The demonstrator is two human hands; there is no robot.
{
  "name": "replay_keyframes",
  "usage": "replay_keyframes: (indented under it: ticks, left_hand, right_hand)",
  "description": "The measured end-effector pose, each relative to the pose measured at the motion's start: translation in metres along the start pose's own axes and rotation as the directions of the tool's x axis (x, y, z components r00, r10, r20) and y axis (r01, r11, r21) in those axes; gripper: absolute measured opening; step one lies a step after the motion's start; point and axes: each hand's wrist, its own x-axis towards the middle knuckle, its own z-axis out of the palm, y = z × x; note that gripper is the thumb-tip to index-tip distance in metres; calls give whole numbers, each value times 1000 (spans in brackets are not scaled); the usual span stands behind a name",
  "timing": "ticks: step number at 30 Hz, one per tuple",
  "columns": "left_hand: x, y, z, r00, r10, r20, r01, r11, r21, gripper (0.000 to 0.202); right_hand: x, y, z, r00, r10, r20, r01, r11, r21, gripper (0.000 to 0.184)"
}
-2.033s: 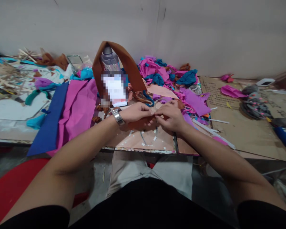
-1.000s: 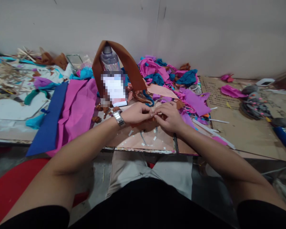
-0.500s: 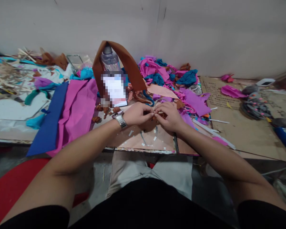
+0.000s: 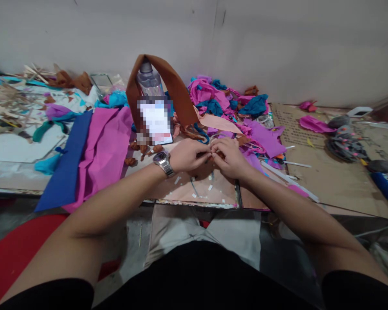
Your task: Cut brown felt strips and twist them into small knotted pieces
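My left hand (image 4: 188,155) and my right hand (image 4: 229,157) meet fingertip to fingertip over a pale board (image 4: 184,189) at the table's front edge. Both pinch a small brown scrap of fabric (image 4: 210,158), mostly hidden by my fingers. A silver wristwatch (image 4: 163,162) sits on my left wrist. Small white bits lie on the board just below my hands.
A plastic bottle (image 4: 148,86) draped with a brown fabric strip (image 4: 177,92) stands behind my hands. Blue (image 4: 66,168) and magenta sheets (image 4: 105,146) lie to the left, a heap of magenta and teal scraps (image 4: 226,103) behind, cardboard (image 4: 330,172) to the right, wooden sticks (image 4: 6,99) far left.
The pale piece seen two seconds ago between my fingers is gone from sight. My hands have drawn closer, and my left wrist has turned so the watch face shows.
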Motion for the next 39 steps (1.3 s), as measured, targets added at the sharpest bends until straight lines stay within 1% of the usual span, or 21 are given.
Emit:
replay_keyframes:
  ticks: [3, 8, 11, 17, 22, 25, 30, 34, 39]
  left_hand:
    - [0, 0, 1, 1000, -1, -16, 2, 1000, 22, 32]
    - [1, 1, 0, 998, -59, -11, 58, 998, -25, 29]
    - [1, 0, 0, 997, -72, -18, 72, 997, 7, 27]
    - [0, -3, 2, 999, -28, 17, 27, 997, 68, 27]
    - [1, -3, 2, 999, 8, 43, -12, 996, 86, 28]
    - [1, -2, 2, 999, 8, 31, -10, 997, 74, 27]
    - [1, -1, 1, 1000, -30, -1, 30, 998, 47, 28]
    - [0, -1, 0, 999, -47, -1, 47, 998, 33, 28]
    - [0, 0, -2, 998, -65, 4, 65, 998, -27, 29]
  right_hand:
    - [0, 1, 0, 1000, 3, 8, -3, 1000, -7, 5]
    - [1, 5, 0, 1000, -8, -10, 8, 1000, 2, 3]
    - [1, 5, -2, 1000, -16, -18, 16, 1000, -1, 3]
    - [2, 0, -6, 999, -40, 13, 40, 999, -9, 6]
    - [2, 2, -5, 998, -39, 45, 38, 999, 4, 6]
    - [2, 3, -5, 999, -34, 36, 34, 999, 4, 5]
    - [2, 3, -5, 1000, -20, -4, 20, 1000, 5, 3]
    - [2, 4, -5, 998, -43, -44, 43, 999, 2, 5]
    - [1, 5, -4, 999, -35, -38, 35, 999, -16, 4]
